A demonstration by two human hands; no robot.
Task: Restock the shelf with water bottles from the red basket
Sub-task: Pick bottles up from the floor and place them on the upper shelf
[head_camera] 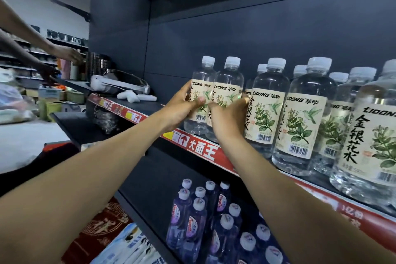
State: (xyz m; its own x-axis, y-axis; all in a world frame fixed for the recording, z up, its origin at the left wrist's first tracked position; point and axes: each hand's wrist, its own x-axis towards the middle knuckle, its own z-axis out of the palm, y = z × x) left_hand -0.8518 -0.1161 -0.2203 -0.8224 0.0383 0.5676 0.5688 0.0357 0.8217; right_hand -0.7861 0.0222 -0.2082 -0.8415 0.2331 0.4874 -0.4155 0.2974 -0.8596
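1. Two clear water bottles with cream flower labels are standing upright side by side at the centre of the frame, on the dark shelf point(252, 157) with the red price strip along its front edge: the left bottle point(202, 94) and the right bottle point(228, 92) are touching each other
2. The left hand point(182, 107) is wrapping around the left bottle, thumb lying across its label
3. The right hand point(230, 118) is grasping the right bottle low on its label, fingers curling around its far side
4. To the right of the frame, a row of matching bottles point(304, 118) is filling the same shelf, just beside the right bottle
5. Below, at the lower centre, purple-tinted bottles point(199, 216) with white caps are sitting on a lower shelf
6. At the upper left, another person's arms point(32, 49) are reaching toward a distant shelf
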